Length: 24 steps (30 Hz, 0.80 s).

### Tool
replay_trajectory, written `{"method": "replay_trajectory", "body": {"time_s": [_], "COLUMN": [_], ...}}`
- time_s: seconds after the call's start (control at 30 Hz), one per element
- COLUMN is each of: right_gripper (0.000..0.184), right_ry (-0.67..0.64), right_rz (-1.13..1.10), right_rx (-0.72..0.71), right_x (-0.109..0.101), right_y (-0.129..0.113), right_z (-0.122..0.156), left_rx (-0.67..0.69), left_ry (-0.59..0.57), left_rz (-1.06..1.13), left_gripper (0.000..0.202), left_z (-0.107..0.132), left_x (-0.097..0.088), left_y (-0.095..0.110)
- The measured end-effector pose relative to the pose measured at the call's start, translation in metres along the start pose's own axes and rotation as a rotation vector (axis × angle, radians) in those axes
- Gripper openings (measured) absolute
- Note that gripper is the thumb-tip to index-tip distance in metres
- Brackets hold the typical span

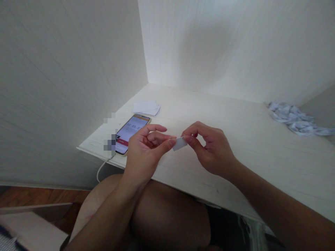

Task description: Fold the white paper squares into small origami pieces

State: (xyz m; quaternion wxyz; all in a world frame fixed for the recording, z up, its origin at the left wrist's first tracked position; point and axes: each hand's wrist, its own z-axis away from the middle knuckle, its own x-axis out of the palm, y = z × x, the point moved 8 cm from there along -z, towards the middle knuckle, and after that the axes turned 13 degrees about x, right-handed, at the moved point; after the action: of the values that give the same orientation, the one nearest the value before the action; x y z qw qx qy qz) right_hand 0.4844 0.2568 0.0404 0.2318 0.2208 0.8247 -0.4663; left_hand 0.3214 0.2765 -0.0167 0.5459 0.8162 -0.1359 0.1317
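Both hands meet over the near edge of a pale wooden desk [235,139]. A small folded white paper piece [179,143] is pinched between them. My left hand [146,150] holds its left end with thumb and forefinger. My right hand [209,148] grips its right end with the fingertips. The paper hovers slightly above the desk surface.
A smartphone [132,133] with a lit timer screen lies at the desk's left edge, with a white cable [101,169] hanging down. A small stack of white paper slips [146,107] sits behind it. A heap of folded papers [298,120] lies at the far right. White walls enclose the desk.
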Motion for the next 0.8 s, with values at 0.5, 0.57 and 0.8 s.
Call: {"method": "replay_trajectory", "body": {"time_s": [0.5, 0.57, 0.8], "right_gripper": [0.017, 0.019, 0.017], "right_ry": [-0.148, -0.152, -0.105], "right_rz": [0.055, 0.066, 0.092], "right_rx": [0.126, 0.128, 0.089], "right_x": [0.014, 0.016, 0.012], "right_y": [0.016, 0.017, 0.014], "right_z": [-0.002, -0.002, -0.002], "left_rx": [-0.008, -0.004, -0.01], "left_ry": [0.027, 0.026, 0.019], "left_rz": [-0.066, -0.069, -0.06], "left_gripper": [0.045, 0.045, 0.045], "left_z": [-0.005, -0.005, -0.004], "left_x": [-0.004, -0.005, -0.004], "left_y": [0.001, 0.0, -0.002]}}
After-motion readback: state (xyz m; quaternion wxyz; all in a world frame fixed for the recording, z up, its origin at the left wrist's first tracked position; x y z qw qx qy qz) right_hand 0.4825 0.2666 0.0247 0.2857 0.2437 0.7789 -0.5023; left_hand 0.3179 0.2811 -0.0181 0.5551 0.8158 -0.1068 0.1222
